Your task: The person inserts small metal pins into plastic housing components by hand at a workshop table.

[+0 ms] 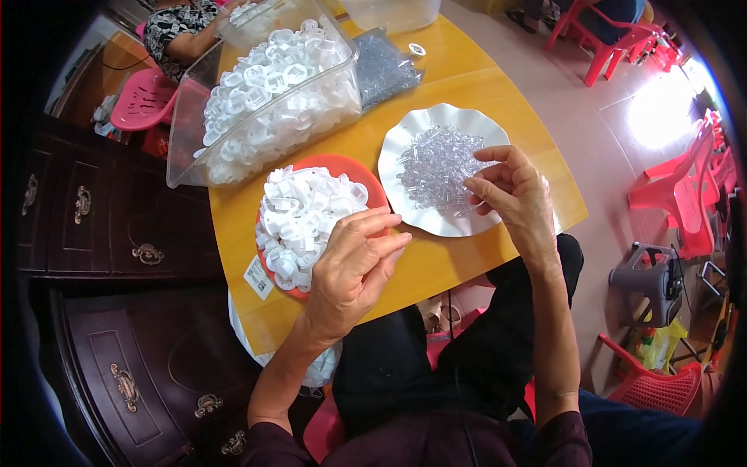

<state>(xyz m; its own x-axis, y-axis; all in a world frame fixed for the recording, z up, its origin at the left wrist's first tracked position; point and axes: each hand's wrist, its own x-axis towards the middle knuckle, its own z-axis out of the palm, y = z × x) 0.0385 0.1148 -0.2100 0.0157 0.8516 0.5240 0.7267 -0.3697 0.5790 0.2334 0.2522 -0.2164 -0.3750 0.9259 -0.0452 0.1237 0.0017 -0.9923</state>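
My left hand [354,261] is held over the near right edge of a red-orange plate [373,177], its fingers stretched toward the right. A small gap shows between its fingertips, and I see nothing in them. On that plate lies a heap of white ring-shaped plastic pieces [303,210]. My right hand [513,194] hovers at the right side of a white wavy-rimmed plate [401,132]. Its fingers are bent, with thumb and index finger apart and no piece visible between them. Small clear plastic pieces [440,167] are heaped on the white plate.
A large clear bin [187,148] of white ring pieces stands at the table's far left, beside a bag of small clear pieces [383,66]. One loose white ring [417,50] lies nearby. Dark drawers [117,335] flank the yellow table [545,187]. Another person's arm [191,47] is behind the bin.
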